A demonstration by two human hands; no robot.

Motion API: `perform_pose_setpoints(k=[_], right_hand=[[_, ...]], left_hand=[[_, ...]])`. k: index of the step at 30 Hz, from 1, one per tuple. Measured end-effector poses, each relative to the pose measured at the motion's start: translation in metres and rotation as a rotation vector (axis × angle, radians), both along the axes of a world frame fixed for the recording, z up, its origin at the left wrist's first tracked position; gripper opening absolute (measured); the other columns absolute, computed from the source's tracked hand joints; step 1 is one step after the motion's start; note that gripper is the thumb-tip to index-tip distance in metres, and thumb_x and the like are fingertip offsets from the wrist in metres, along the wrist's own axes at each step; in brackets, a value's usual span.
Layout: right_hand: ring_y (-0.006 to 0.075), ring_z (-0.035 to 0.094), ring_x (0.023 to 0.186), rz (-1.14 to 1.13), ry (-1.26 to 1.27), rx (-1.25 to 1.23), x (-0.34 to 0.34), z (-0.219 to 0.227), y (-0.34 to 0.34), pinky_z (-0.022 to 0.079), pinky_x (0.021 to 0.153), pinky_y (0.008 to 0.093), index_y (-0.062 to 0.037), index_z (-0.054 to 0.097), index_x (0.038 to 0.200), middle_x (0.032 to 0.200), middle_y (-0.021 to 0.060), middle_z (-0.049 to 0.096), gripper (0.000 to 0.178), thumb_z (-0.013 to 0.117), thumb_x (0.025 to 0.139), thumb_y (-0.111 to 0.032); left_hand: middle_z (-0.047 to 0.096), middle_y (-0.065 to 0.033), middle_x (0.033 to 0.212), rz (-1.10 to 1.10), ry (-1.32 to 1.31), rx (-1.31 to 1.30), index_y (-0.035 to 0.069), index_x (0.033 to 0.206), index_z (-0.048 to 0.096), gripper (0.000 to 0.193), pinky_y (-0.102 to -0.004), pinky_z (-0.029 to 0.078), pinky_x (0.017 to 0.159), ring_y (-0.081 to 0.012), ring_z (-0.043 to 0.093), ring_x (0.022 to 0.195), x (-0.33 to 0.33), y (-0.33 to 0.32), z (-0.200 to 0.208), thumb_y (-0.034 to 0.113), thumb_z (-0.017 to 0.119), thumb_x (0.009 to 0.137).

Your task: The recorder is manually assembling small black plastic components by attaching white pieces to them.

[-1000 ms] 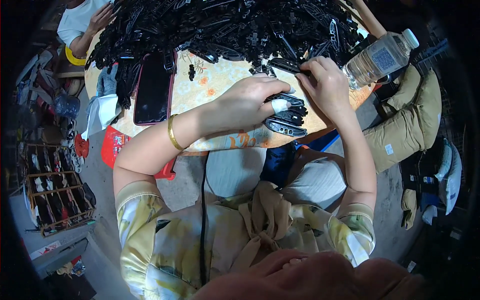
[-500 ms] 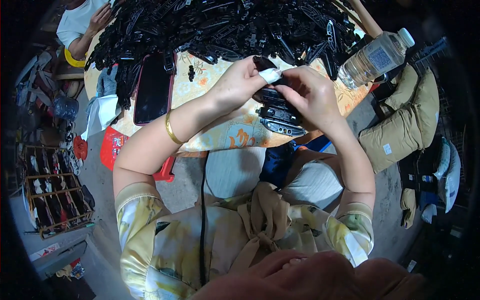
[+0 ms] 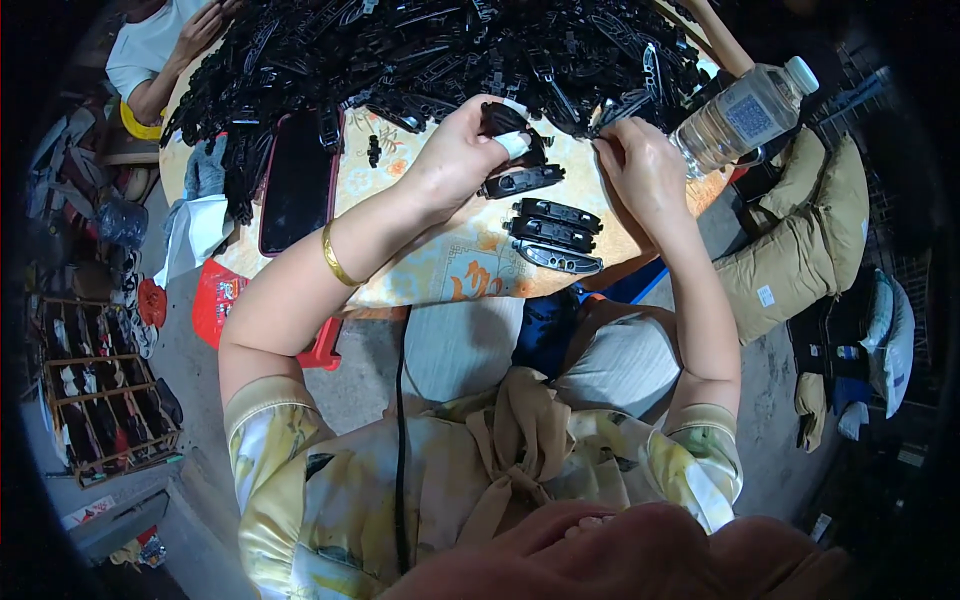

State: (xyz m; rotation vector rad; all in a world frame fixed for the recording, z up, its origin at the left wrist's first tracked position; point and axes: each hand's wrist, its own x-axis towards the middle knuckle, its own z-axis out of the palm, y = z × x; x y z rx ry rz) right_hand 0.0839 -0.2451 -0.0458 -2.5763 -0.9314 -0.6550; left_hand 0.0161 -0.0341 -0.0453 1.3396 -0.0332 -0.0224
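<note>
My left hand, with a white wrap on its thumb, grips a curved black plastic part over the table. Just below that hand lies another black plastic part. A short stack of similar black parts sits near the table's front edge, between my two hands. My right hand is apart from the left, at the near edge of a large pile of black plastic parts. Its fingers are drawn together at the pile; what they hold, if anything, I cannot make out.
A dark phone lies left on the patterned tablecloth, near a small black piece. A clear bottle stands at the right edge. Another person sits at the far left. Khaki cushions are on the right.
My hands have come apart. The right has moved right to the pile's edge, while the left keeps the black part and has shifted slightly left.
</note>
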Motion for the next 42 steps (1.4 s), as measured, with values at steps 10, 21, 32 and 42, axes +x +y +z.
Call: perform_pose_setpoints(k=[10, 21, 32, 42], right_hand=[[0.0133, 0.063, 0.076, 0.176, 0.261, 0.498, -0.008, 0.007, 0.006, 0.049, 0.066, 0.0236, -0.001, 0.065, 0.098, 0.086, 0.0076, 0.065, 0.016, 0.065, 0.083, -0.006], [0.0251, 0.065, 0.073, 0.511, -0.135, 0.416, -0.025, 0.01, 0.028, 0.05, 0.065, 0.0311, -0.0003, 0.066, 0.088, 0.084, 0.0126, 0.067, 0.017, 0.071, 0.072, 0.002], [0.026, 0.062, 0.072, 0.508, -0.335, 0.251, -0.035, 0.018, 0.03, 0.05, 0.059, 0.0324, -0.0041, 0.064, 0.093, 0.085, 0.0098, 0.064, 0.028, 0.07, 0.068, 0.005], [0.0191, 0.063, 0.082, 0.362, 0.176, 0.681, -0.038, 0.022, 0.025, 0.05, 0.071, 0.0264, 0.0013, 0.066, 0.094, 0.091, 0.0136, 0.065, 0.018, 0.065, 0.076, 0.006]], left_hand=[[0.062, -0.0115, 0.107, -0.139, 0.117, -0.055, -0.002, 0.115, 0.047, 0.033, -0.0288, 0.054, 0.086, -0.0166, 0.063, 0.094, -0.002, 0.003, 0.001, -0.003, 0.059, 0.085], [0.065, -0.0078, 0.092, -0.137, -0.001, -0.09, -0.002, 0.113, 0.051, 0.031, -0.023, 0.052, 0.077, -0.012, 0.064, 0.083, -0.003, 0.002, -0.002, -0.001, 0.061, 0.083], [0.062, -0.0143, 0.101, -0.203, -0.06, -0.167, -0.001, 0.12, 0.044, 0.034, -0.0301, 0.054, 0.086, -0.0182, 0.065, 0.09, -0.003, 0.004, 0.0, -0.003, 0.056, 0.088], [0.061, -0.0118, 0.108, -0.224, -0.048, -0.252, 0.0, 0.12, 0.046, 0.031, -0.0308, 0.053, 0.086, -0.0179, 0.064, 0.093, -0.001, 0.009, 0.007, 0.016, 0.052, 0.095]])
